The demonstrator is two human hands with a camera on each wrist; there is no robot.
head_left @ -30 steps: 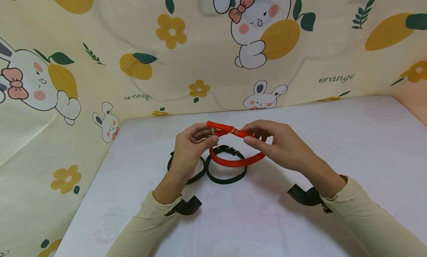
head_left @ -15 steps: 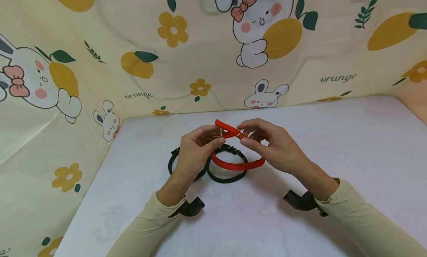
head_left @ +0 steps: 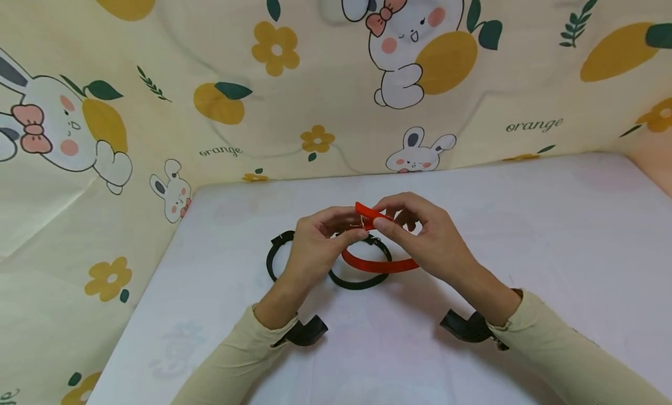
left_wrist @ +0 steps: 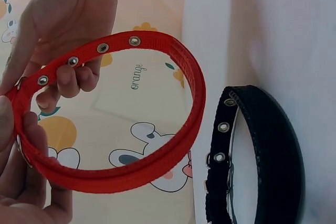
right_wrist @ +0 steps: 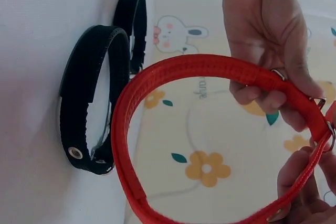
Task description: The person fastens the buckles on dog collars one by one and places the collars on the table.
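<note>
A red collar (head_left: 378, 266) is held up as a loop between both hands, over the table. My left hand (head_left: 317, 244) pinches it beside the metal buckle (right_wrist: 318, 101). My right hand (head_left: 427, 236) grips the strap part with the metal eyelets (left_wrist: 103, 48), thumb close to the strap's free tip (head_left: 363, 209). Where the strap meets the buckle, fingers partly cover it in the head view. Below the red loop lies one black collar (head_left: 357, 285), fastened in a ring. Another black collar (head_left: 271, 262) lies left of it, half hidden behind my left hand.
The white tabletop (head_left: 388, 346) runs back to a cloth backdrop (head_left: 315, 60) printed with rabbits and oranges. Black straps (head_left: 307, 331) stick out at both sleeve cuffs.
Both hands and the red collar have shifted slightly right and down in the head view, and the hands are closer together. My right fingers have moved up onto the strap's free end.
</note>
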